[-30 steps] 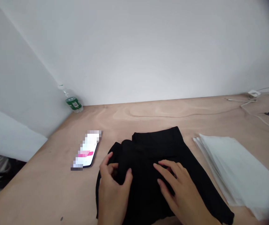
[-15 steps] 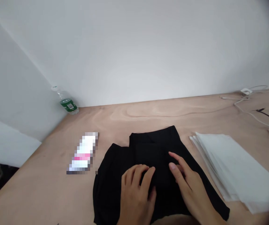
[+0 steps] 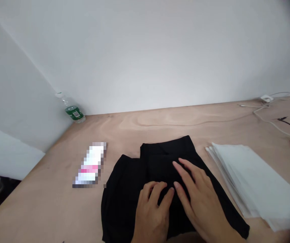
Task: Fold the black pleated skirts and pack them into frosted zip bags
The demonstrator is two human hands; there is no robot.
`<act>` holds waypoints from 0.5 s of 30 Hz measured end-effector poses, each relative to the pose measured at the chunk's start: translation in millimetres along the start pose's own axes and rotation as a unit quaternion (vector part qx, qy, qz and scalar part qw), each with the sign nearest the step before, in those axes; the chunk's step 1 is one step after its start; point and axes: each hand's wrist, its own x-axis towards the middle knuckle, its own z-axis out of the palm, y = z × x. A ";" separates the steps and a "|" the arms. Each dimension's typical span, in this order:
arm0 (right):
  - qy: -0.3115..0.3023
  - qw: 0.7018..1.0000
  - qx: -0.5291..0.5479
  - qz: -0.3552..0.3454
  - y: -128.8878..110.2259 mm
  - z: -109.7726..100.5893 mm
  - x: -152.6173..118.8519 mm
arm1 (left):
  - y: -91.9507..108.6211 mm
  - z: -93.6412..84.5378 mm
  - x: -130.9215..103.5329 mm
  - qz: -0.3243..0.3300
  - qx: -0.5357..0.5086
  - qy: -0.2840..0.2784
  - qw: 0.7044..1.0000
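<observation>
A black cloth garment (image 3: 124,192), partly folded over itself, lies at the front middle of the wooden table. On its lower middle rests my left hand (image 3: 153,211), fingers bent and apart, fingertips touching the fabric. My right hand (image 3: 199,195) is over the right half of the garment with its fingers spread and its thumb close to the left hand's fingertips. Neither hand visibly grips anything. The garment's lower part is hidden by my hands and the frame edge.
A lit phone (image 3: 90,165) lies left of the garment. Thin white plastic bags (image 3: 253,179) are stacked at the right. A bottle with a green label (image 3: 75,113) stands in the back left corner. Cables (image 3: 263,119) lie at the back right, by the wall.
My right hand has moved left and its fingers have spread wider over the cloth. My left hand has shifted slightly right and toward me. The garment looks almost unchanged.
</observation>
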 end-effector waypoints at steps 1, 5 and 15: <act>-0.017 0.999 -0.012 -0.029 -0.6 2.6 3.3 | 0.2 -1.8 0.9 -0.005 -0.006 -0.008 1.000; -0.089 0.994 -0.034 -0.059 2.3 17.2 10.0 | 3.0 -13.2 10.8 -0.022 -0.065 -0.057 0.996; -0.108 0.994 -0.017 -0.030 9.9 34.2 3.2 | -34.5 17.7 30.7 0.021 0.028 -0.214 0.976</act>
